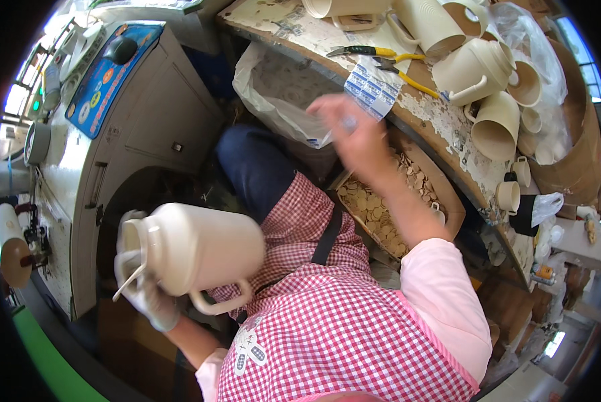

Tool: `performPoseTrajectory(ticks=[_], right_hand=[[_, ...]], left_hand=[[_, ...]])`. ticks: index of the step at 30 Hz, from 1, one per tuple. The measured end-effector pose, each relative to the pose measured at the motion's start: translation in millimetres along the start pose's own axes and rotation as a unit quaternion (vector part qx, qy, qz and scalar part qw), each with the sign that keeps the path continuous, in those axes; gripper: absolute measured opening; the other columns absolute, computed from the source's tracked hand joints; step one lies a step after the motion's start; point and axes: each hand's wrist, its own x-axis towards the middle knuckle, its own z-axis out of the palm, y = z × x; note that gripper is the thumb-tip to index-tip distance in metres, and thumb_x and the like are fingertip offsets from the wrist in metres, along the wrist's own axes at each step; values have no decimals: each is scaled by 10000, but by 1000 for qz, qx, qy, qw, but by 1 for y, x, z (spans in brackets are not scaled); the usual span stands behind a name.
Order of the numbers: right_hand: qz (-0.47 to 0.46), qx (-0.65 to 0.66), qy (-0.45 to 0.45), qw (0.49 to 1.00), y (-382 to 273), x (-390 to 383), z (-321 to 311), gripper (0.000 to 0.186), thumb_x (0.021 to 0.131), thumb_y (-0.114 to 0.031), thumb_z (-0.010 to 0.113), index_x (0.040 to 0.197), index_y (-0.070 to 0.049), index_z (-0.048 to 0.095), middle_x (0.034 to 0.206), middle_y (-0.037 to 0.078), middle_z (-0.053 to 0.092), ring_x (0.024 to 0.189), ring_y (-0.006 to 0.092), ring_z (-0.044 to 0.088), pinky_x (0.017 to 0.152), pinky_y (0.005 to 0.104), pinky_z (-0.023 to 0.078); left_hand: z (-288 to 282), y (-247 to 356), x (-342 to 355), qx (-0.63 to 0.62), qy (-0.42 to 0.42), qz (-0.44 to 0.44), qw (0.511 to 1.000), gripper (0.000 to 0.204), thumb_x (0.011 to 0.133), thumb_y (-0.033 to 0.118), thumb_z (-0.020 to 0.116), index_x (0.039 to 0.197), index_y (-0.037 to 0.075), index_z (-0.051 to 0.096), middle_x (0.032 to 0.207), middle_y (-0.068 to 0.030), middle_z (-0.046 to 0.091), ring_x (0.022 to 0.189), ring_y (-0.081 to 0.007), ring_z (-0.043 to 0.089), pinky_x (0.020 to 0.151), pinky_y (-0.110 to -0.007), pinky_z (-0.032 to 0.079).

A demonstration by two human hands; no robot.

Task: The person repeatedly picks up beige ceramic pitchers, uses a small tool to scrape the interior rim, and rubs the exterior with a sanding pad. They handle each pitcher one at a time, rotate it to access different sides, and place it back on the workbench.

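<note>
My left hand (149,301), in a pale glove, grips a cream plastic jug shell (210,244) at its neck end. The shell lies on its side above my lap, its loop handle hanging down toward my apron. A thin pale strip sticks out by the glove near the mouth. Over the edge of the workbench, my right hand (354,130) is smeared by motion. A small greyish spot shows at its fingers, too blurred to name. Beneath that hand are an open white plastic bag (250,74) and a blue-and-white printed sheet (374,89).
On the worn workbench (441,127) are yellow-handled pliers (407,67) and several cream jug shells (474,70). A box of small beige discs (367,208) stands below its edge, to the right of my legs. At left is a white cabinet (146,100) with a blue mat (106,87).
</note>
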Motion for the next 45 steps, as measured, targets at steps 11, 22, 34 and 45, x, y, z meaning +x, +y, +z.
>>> performPoseTrajectory(ticks=[11,22,34,45], right_hand=[[-102,-329,-248,906,171,189,-131,293,909,-144,771,1166,-28,691,1168,160,713,1134,327,668,1015,408,498],[230,347,-508,754,-98,48,43,277,1052,-132,568,1304,-18,549,895,92,613,708,143,624,623,304,524],[-447,-153,-331,817,-158,11,102,303,862,-246,775,1037,-39,639,869,49,583,728,217,583,588,336,488],[49,-19,-669,741,-119,-11,120,431,1091,-299,412,1089,45,672,898,207,722,636,309,691,674,405,574]], left_hand=[[-70,51,-6,130,-93,26,987,339,689,231,938,913,55,753,1459,-327,554,1261,-411,631,1065,-492,483],[-61,40,19,238,-233,150,931,375,617,284,947,897,140,745,1313,-246,666,1110,-412,687,953,-499,543],[-24,39,22,260,-302,200,895,361,575,190,907,845,150,672,1256,-238,694,1124,-440,685,961,-521,537],[29,11,-44,419,-303,173,839,284,661,256,872,816,100,691,1356,-195,656,1320,-362,598,1161,-535,436]])
